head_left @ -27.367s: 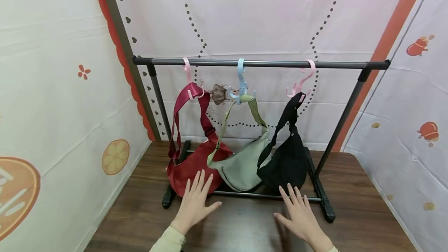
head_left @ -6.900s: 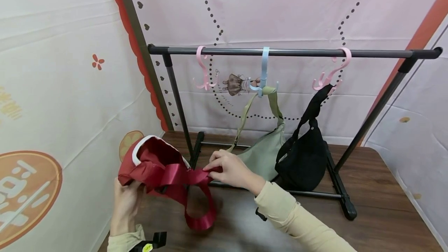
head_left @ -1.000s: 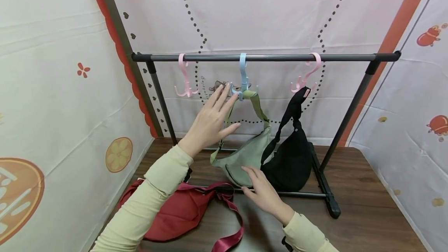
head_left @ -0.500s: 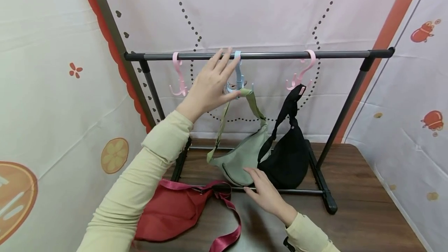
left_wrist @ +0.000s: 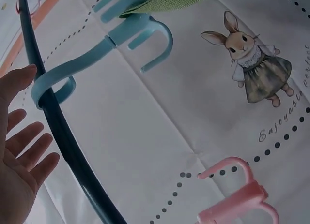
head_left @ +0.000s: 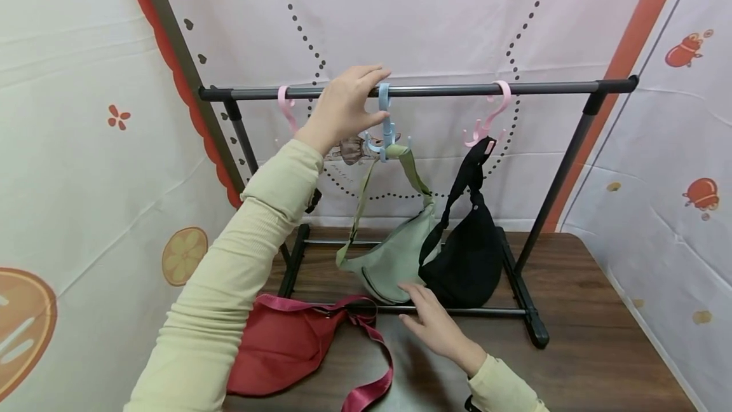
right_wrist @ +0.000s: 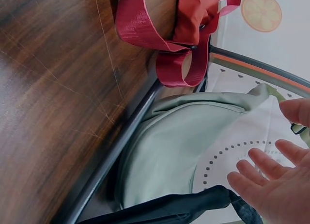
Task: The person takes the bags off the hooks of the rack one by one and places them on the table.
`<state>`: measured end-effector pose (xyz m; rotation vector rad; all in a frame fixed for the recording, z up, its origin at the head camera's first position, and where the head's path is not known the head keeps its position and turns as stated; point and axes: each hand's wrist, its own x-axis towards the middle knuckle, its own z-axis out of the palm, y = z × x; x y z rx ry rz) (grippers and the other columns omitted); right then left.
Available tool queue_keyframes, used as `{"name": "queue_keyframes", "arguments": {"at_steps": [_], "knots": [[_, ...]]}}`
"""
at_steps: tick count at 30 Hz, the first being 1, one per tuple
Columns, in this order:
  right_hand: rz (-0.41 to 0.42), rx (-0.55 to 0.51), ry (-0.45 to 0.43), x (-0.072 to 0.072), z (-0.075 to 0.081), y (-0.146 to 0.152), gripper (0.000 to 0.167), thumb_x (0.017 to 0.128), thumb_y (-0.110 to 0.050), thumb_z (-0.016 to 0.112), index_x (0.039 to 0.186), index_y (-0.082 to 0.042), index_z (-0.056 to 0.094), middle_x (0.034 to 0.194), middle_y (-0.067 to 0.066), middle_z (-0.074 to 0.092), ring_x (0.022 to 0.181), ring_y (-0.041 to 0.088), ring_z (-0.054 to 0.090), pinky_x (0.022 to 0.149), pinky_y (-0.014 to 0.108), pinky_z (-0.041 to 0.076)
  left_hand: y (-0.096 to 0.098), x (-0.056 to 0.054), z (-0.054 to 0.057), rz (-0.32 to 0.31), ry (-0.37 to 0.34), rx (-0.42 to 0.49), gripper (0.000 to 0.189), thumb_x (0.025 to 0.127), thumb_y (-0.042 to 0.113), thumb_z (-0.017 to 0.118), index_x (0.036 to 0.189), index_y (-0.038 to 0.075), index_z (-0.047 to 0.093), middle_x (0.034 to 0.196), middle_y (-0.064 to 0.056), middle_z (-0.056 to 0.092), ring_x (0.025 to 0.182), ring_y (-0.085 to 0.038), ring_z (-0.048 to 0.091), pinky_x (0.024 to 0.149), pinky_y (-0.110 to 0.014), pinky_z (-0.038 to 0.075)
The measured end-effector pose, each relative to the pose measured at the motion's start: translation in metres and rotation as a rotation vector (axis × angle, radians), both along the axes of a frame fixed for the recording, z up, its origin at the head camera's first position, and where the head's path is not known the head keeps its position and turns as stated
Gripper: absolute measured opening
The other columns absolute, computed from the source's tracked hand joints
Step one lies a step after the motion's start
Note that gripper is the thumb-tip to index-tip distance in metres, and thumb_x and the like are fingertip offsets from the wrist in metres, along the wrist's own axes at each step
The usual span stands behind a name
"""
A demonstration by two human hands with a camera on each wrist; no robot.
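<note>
My left hand (head_left: pixel 345 107) is raised at the top bar of the rack, beside the light blue hook (head_left: pixel 387 129). In the left wrist view its fingers (left_wrist: pixel 24 139) are spread behind the bar, with the thumb near the hook's curved top. From that hook a pale green bag (head_left: pixel 394 259) hangs by its strap. My right hand (head_left: pixel 437 326) hovers low in front of the green bag, its fingers loosely extended and holding nothing. A black bag (head_left: pixel 471 259) hangs from the right pink hook (head_left: pixel 486 119). Partly behind my left sleeve, a red bag (head_left: pixel 286 345) lies on the table.
The black metal rack (head_left: pixel 446 89) stands on a brown wooden table (head_left: pixel 600 336). At the bar's left a bagless pink hook (head_left: pixel 286 107) is partly hidden by my hand. Printed cloth (head_left: pixel 429 18) encloses the back and sides. The red strap (head_left: pixel 380 386) trails toward the front edge.
Over the longer span, the red bag came off its left pink hook and onto the table. In the last second, my left hand rose to the bar; the right barely moved.
</note>
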<state>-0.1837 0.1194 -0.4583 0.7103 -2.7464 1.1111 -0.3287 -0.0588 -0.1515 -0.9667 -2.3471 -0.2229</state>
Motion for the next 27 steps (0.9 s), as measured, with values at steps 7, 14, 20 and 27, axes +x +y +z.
{"name": "queue_keyframes", "arguments": {"at_steps": [7,14,20,27], "knots": [[0.042,-0.004,-0.023,0.002,-0.007,-0.002,0.05,0.086,-0.013,0.061,0.132,-0.007,0.042,0.13,0.01,0.045,0.121,0.025,0.039,0.095,0.045,0.037,0.002,-0.009,0.005,-0.012,-0.081,0.043,0.05,0.075,0.022,0.073,0.119,0.005,0.057,0.125,-0.007,0.055,0.118,-0.021,0.047,0.102,-0.029,0.031],[0.072,0.012,-0.041,0.006,-0.013,-0.007,0.049,0.086,-0.013,0.06,0.132,-0.007,0.041,0.129,0.01,0.045,0.121,0.025,0.039,0.095,0.045,0.037,0.01,-0.01,0.007,-0.014,-0.122,0.008,0.043,0.075,0.019,0.073,0.114,0.004,0.061,0.119,-0.007,0.059,0.111,-0.02,0.053,0.097,-0.031,0.036],[0.101,0.009,-0.033,0.006,-0.011,-0.012,0.05,0.087,-0.014,0.059,0.132,-0.006,0.041,0.13,0.01,0.044,0.121,0.025,0.039,0.094,0.046,0.038,0.011,-0.008,0.006,-0.012,-0.087,0.021,0.039,0.077,0.013,0.071,0.113,0.004,0.061,0.118,-0.007,0.059,0.108,-0.021,0.055,0.096,-0.03,0.039],[0.078,0.019,0.031,-0.005,0.003,-0.013,0.051,0.086,-0.015,0.06,0.133,-0.006,0.041,0.131,0.011,0.044,0.121,0.025,0.039,0.094,0.043,0.039,0.011,-0.008,0.003,-0.005,-0.06,0.039,0.039,0.077,0.016,0.071,0.113,0.005,0.062,0.118,-0.007,0.06,0.11,-0.021,0.054,0.097,-0.03,0.038]]}}
